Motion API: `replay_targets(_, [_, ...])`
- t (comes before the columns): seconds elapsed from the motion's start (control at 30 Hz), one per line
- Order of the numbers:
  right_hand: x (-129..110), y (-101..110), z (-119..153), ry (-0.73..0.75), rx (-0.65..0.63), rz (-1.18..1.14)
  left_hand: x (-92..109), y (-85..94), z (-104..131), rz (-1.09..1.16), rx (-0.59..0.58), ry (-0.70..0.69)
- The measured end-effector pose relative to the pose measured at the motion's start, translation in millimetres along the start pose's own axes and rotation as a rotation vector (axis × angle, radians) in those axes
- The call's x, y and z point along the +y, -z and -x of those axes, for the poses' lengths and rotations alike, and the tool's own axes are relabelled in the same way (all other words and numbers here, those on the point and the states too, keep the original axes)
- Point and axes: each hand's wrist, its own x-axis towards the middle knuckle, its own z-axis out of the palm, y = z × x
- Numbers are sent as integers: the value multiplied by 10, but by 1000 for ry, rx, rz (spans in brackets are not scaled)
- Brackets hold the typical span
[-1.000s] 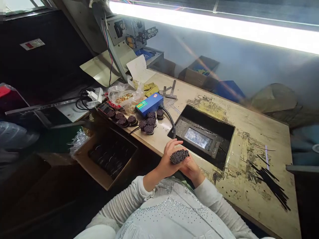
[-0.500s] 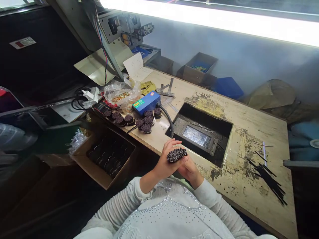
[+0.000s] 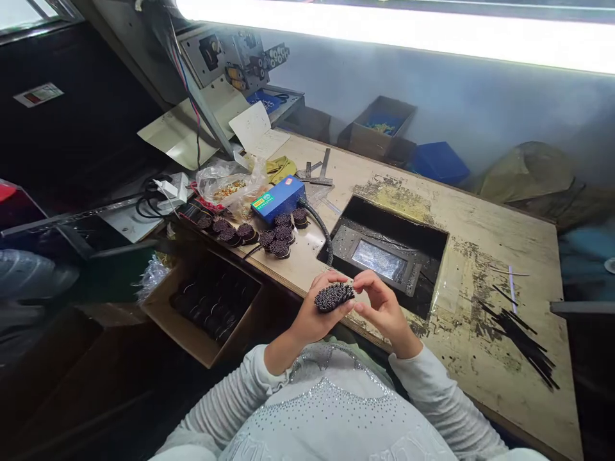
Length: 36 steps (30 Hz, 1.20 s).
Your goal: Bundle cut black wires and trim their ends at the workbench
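Observation:
In the head view, my left hand [image 3: 307, 320] is wrapped around a thick bundle of thin black tubes [image 3: 334, 297], whose dotted ends face up toward me. My right hand [image 3: 387, 314] is at the bundle's right edge. Its thumb and forefinger are curved and apart, the tips close to the outermost tubes; whether they touch cannot be made out. The lower part of the bundle is hidden behind my left hand and fingers. Both hands are above the front edge of the workbench [image 3: 494, 243], before a recessed opening.
Similar tied bundles [image 3: 278, 240] stand beside a blue box [image 3: 278, 198] with a black corrugated hose [image 3: 323, 224]. A metal plate [image 3: 384, 261] lies within the recess. Loose black strips [image 3: 523, 346] lie at the right. A cardboard box [image 3: 180, 333] of bundles sits below left.
My right hand has moved from beneath the bundle to its right side, and its thumb and forefinger have parted. The bundle has shifted slightly left in my left hand.

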Motion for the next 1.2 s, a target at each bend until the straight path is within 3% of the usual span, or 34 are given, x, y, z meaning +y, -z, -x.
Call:
replay_targets(0.27, [-58, -48, -11, -3, -9, -10, 61, 13, -1, -91, -70, -35])
replay_targets(0.67, [-24, -66, -18, -29, 22, -64, 76, 21, -8, -118, -56, -42])
replay_targets(0.97, [-2, -54, 16, -43, 17, -98, 20, 44, 8, -313, -41, -170])
replay_targets(1.2, [45, -43, 56, -58, -6, -101, -5, 51, 26, -397, -26, -181])
